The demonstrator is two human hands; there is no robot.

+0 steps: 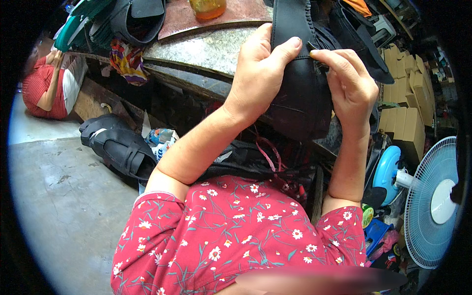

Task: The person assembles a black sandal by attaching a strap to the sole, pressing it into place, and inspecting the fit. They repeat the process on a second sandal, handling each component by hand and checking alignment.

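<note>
A long black leather-like piece (301, 93) with a stitched, gathered edge hangs in front of me at the table. My left hand (258, 73) is closed on its left side, the thumb pressed flat on the top face and the other fingers hidden behind. At the opposite edge my right hand (351, 78) has its fingers curled, with the fingertips drawn together against the seam. A small dark tip shows by the right index finger; what it belongs to is too small to tell. More black pieces (351, 34) lie just beyond the right hand.
A stone-topped table (196, 51) bears a jar of amber stuff (208, 7) and a black strap-like piece (137, 22). Black pieces (120, 150) are heaped at lower left. A fan (432, 201) and cardboard boxes (403, 125) stand right. Another person (46, 91) sits far left.
</note>
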